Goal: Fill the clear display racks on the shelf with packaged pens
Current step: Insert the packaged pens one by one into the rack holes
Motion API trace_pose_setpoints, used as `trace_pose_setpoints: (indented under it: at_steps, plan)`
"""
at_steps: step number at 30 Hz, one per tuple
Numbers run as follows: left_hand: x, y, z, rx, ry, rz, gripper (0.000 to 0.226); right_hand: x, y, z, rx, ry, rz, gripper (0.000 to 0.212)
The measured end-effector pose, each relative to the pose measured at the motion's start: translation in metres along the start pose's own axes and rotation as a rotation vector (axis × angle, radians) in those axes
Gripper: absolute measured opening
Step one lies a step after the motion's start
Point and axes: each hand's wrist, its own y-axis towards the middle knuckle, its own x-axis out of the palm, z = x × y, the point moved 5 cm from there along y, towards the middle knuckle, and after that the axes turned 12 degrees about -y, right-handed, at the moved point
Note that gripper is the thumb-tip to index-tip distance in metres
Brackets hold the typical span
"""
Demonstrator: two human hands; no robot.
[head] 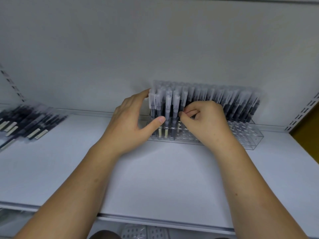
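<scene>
Standing upright, packaged pens [233, 104] line the clear rack [250, 137].

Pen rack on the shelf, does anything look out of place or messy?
Nothing damaged or spilled. The clear rack holds standing pens but its front right holes are empty, and a loose pile of pens lies flat at the shelf's left end, outside any rack.

A white shelf [164, 178] carries a clear rack [248, 137] that stands near its rear edge, right of centre. Packaged pens [241, 107] stand upright in the rack, filling its back rows and front left end. A loose pile [29, 121] of packaged pens lies flat at the far left, well apart from the rack.
</scene>
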Motion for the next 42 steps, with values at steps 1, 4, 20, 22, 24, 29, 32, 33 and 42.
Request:
trace_pose_setpoints:
  at_steps: [1,4,20,22,24,29,32,33,42]
  plan:
    - [0.000,0.000,0.000,0.001,0.002,0.001,0.080,-0.002,0.000,0.000,0.009,0.011,0.024,0.008]
    - [0.000,0.000,0.000,0.000,0.003,0.008,0.078,-0.011,-0.001,-0.003,0.014,0.054,0.117,0.008]
    - [-0.081,-0.022,0.009,0.002,0.214,0.117,0.073,-0.037,-0.007,-0.086,-0.293,0.027,0.224,0.032]
    - [-0.105,-0.034,-0.002,-0.038,0.286,0.129,0.077,-0.022,-0.009,-0.117,-0.369,-0.024,0.152,0.036]
    - [-0.130,-0.046,-0.012,-0.087,0.347,0.143,0.080,-0.003,-0.014,-0.147,-0.429,-0.068,0.074,0.040]
    - [-0.191,-0.083,-0.038,-0.197,0.453,0.191,0.080,0.046,-0.029,-0.214,-0.528,-0.081,-0.059,0.044]
    - [-0.221,-0.103,-0.063,-0.315,0.504,0.182,0.083,0.077,-0.036,-0.244,-0.559,-0.082,-0.124,0.041]
    - [-0.228,-0.108,-0.072,-0.358,0.519,0.176,0.085,0.086,-0.037,-0.252,-0.566,-0.085,-0.136,0.040]
    - [-0.225,-0.098,-0.139,-0.555,0.622,-0.005,0.082,0.152,-0.034,-0.279,-0.579,-0.141,-0.241,0.035]
